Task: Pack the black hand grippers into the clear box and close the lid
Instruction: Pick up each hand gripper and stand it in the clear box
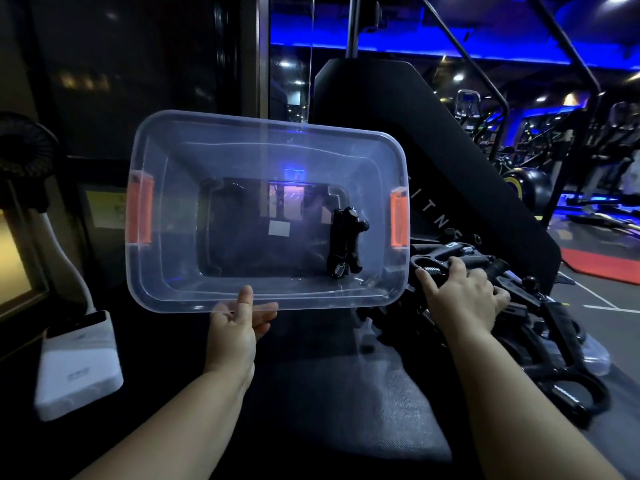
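The clear box (162,285) with orange latches on both short sides sits open in the middle of the view, lid off. One black hand gripper (346,242) with a metal spring lies inside near its right end. My left hand (239,323) pinches the box's near rim, thumb on top. To the right of the box lies a pile of several black hand grippers (540,327). My right hand (464,292) reaches onto the pile, its fingers curled round a black hand gripper (446,259) at the pile's top.
A white rectangular device (76,362) lies at the left, with a black fan (24,147) behind it. A clear plastic piece (595,355) shows under the pile at the right. Black gym equipment (398,109) rises behind the box. The surface is dark and textured.
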Demonstrator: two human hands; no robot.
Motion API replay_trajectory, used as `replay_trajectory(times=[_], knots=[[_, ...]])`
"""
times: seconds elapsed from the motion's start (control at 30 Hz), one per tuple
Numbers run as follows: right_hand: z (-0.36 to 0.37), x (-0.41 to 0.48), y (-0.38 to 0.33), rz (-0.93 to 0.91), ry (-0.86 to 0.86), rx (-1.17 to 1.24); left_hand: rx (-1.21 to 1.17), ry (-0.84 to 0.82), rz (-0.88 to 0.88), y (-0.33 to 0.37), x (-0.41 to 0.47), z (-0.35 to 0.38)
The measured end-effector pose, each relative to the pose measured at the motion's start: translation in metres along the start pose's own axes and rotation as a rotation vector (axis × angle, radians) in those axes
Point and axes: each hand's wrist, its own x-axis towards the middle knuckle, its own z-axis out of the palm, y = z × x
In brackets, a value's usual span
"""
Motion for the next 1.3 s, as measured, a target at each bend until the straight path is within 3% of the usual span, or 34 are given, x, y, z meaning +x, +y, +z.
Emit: replay_trajectory(times=[0.53,0.73,0.9,1.03,1.3], knots=[[0.007,-0.004,0.020,-0.156,0.178,0.240,0.003,-0.007,-0.010,0.000,-0.001,0.001],[0.005,-0.002,0.023,-0.146,0.365,0.354,0.004,-0.003,-0.011,0.000,-0.001,0.001],[-0.006,-0.008,0.019,-0.168,0.577,0.630,0.011,-0.007,-0.001,0.001,-0.001,0.001],[-0.018,-0.016,0.010,-0.174,0.660,0.806,0.015,-0.010,-0.007,0.001,0.000,0.000],[-0.038,-0.030,-0.013,-0.297,0.758,0.903,0.024,-0.030,0.004,-0.002,0.002,-0.002]])
